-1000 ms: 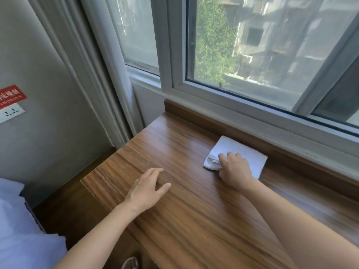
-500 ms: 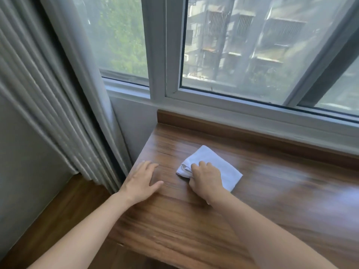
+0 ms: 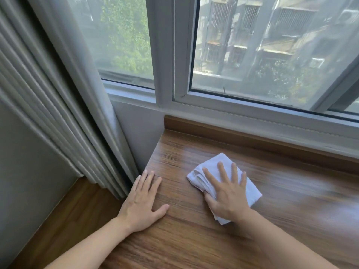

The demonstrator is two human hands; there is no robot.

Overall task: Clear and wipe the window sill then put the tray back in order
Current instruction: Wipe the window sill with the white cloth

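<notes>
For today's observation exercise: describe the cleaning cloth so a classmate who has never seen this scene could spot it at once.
Start at the big window and drop to the wooden sill beneath it. Near the sill's left end, the right hand presses flat on a folded white cloth. It is the only white, soft thing on the brown wood; the left hand rests bare beside it.

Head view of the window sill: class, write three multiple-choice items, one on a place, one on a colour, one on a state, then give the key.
1. Where does the left hand rest?
A. on the sill's left end by the curtain
B. on the glass
C. on the cloth

2. What colour is the cloth?
A. red
B. white
C. black

3. How is the right hand?
A. clenched in the air
B. gripping the curtain
C. flat, fingers spread, on the cloth

Key: 1 A, its palm lies on the window sill; 2 B, plainly white; 3 C, straight fingers press it down.
</notes>
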